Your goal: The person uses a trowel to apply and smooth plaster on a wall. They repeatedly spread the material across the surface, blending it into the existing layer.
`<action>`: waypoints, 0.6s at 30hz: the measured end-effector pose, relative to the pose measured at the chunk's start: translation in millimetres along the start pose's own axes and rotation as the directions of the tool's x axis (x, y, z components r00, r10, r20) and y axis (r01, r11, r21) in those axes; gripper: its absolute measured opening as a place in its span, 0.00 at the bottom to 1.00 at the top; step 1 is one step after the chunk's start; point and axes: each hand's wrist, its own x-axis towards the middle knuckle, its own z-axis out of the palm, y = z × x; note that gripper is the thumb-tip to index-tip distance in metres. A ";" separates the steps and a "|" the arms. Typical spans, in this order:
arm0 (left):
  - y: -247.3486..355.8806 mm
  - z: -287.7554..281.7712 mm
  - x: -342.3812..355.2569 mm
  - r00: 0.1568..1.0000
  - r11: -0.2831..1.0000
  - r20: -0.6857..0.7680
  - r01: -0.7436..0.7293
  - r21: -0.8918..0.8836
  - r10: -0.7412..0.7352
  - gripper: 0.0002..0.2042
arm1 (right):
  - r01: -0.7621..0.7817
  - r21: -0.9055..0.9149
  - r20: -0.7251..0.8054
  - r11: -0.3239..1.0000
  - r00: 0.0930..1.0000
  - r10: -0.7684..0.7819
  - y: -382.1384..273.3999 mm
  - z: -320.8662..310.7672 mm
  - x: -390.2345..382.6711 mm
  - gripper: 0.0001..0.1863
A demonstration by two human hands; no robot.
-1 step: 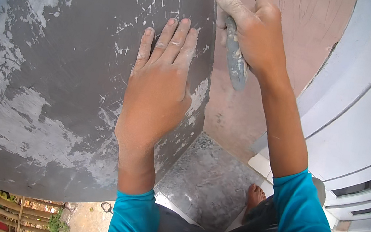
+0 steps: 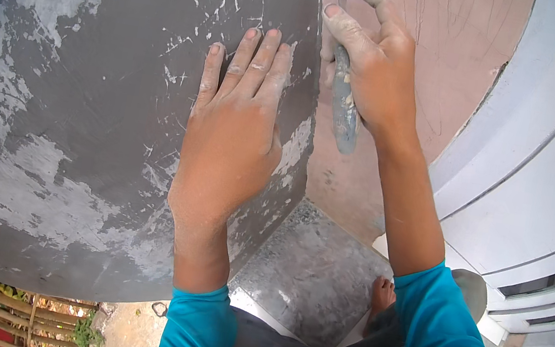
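My left hand (image 2: 233,123) lies against the dark grey wall (image 2: 128,63), fingers stretched out and nearly side by side, dusted with pale powder. Just right of it, at the inner corner, my right hand (image 2: 381,66) grips a putty knife (image 2: 346,108). The knife's grey handle, specked with dried filler, hangs below my fist. Its thin blade is seen almost edge-on beside the corner line, with my index finger stretched along it. How much of the blade touches the wall I cannot tell. White filler patches and scratch marks cover parts of the grey wall.
A pinkish wall (image 2: 450,48) meets the grey one at the corner. White door-like panels (image 2: 535,200) stand at the right. Below are a mottled grey floor slab (image 2: 312,273), my bare foot (image 2: 382,294) and, at lower left, a bamboo fence (image 2: 33,316).
My right hand and forearm have shifted slightly left, and the putty knife's handle end has moved down and left. My left hand stays pressed to almost the same spot.
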 end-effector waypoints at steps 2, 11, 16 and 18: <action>1.7 3.5 1.0 0.999 0.994 0.046 0.001 0.111 -0.006 0.34 | -0.148 0.103 -0.089 0.984 0.983 0.158 43.9 10.9 -44.5 0.28; 24.5 20.2 9.4 0.963 0.902 0.257 -0.035 0.431 -0.086 0.37 | -0.149 0.341 -0.179 0.928 0.959 0.220 124.7 76.3 -97.2 0.24; 25.5 19.5 6.7 0.963 0.855 0.257 -0.061 0.514 -0.086 0.37 | -0.351 0.392 -0.031 0.851 0.919 0.393 97.2 59.3 -74.3 0.27; 26.5 21.2 3.3 0.957 0.827 0.246 -0.014 0.561 -0.151 0.37 | -0.090 0.387 -0.243 0.918 0.950 0.196 91.8 57.5 -67.6 0.25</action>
